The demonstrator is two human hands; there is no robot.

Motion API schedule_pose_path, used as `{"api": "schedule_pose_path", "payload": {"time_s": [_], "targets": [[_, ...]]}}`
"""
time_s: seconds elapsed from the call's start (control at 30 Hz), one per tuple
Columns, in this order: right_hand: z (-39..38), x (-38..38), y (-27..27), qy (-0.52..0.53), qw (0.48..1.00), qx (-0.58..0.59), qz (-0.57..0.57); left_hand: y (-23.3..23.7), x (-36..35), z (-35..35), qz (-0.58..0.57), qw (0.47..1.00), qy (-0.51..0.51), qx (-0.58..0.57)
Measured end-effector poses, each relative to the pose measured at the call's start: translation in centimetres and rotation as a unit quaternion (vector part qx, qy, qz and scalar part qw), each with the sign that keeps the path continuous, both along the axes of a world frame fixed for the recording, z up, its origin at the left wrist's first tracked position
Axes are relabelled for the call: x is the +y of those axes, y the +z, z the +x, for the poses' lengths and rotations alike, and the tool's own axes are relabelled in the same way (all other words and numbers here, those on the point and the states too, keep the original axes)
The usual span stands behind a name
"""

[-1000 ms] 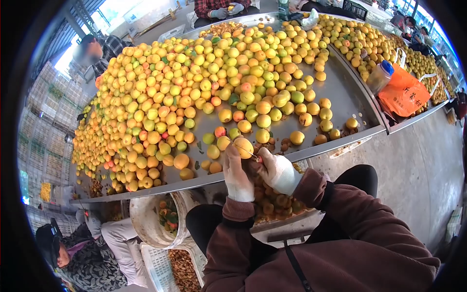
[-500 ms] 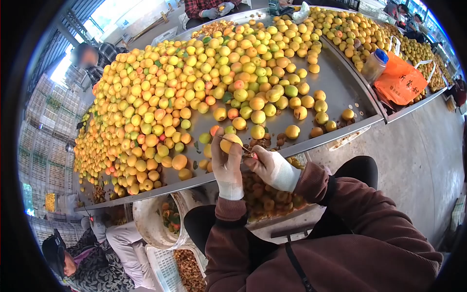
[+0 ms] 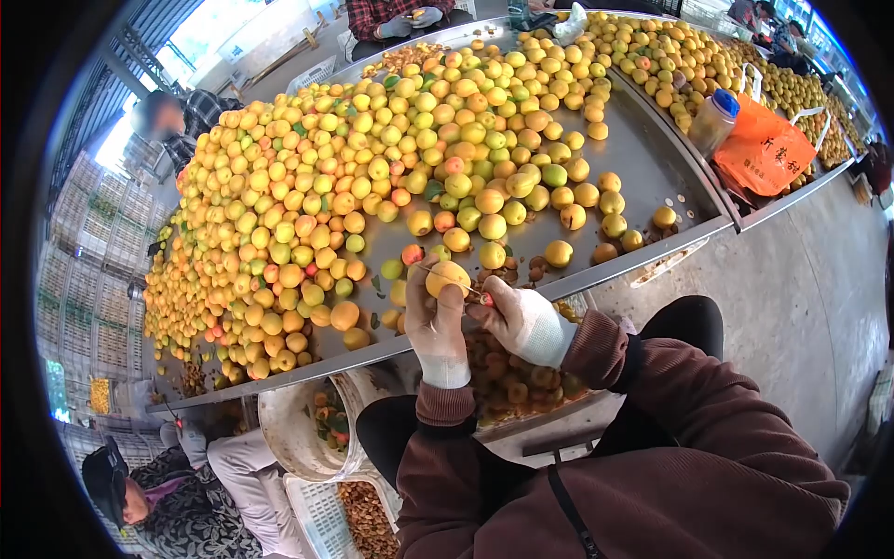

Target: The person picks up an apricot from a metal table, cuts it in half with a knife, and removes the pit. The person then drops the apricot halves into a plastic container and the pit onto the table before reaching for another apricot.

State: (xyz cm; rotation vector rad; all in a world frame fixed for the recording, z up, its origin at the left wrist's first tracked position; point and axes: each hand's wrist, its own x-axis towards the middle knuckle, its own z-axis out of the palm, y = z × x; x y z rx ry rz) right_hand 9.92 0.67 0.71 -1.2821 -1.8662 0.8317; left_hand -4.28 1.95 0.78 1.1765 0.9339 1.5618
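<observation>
My left hand (image 3: 438,337), in a pale work glove, grips a yellow apricot (image 3: 450,279) between thumb and fingers at the table's front edge. In my gloved right hand (image 3: 523,324) is a small knife (image 3: 486,299) with a reddish handle, mostly hidden by the fingers. Its thin blade points left and lies across the apricot. Beyond my hands, loose apricots (image 3: 494,226) rest on the metal table (image 3: 643,154), with brown pits and scraps (image 3: 510,271) near the front edge.
Below the table are a white bucket (image 3: 291,430) with fruit pieces, a crate (image 3: 321,522) of brown pits and a container of apricots (image 3: 521,382). An orange bag (image 3: 764,154) and a blue-lidded jar (image 3: 714,124) stand right. Other people sit around the table; one person (image 3: 177,494) is at lower left.
The apricot has turned slightly in my left hand, and the blade now crosses more of its face. Both hands stay in nearly the same place; the view has shifted slightly.
</observation>
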Motion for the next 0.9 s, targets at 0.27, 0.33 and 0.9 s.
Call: {"api": "schedule_pose_path", "payload": {"time_s": [0.27, 0.33, 0.9], "targets": [[0.3, -0.1, 0.5, -0.010, 1.000, 0.015, 0.023, 0.9, -0.4, 0.6, -0.041, 0.998, -0.031, 0.036], [0.3, -0.2, 0.7, -0.014, 1.000, -0.003, 0.028, 0.4, -0.3, 0.8, -0.103, 0.994, -0.032, 0.004], [0.5, 0.9, -0.5, -0.005, 0.995, -0.063, 0.073, 0.1, 0.1, 1.3, -0.139, 0.969, -0.132, -0.153]]}}
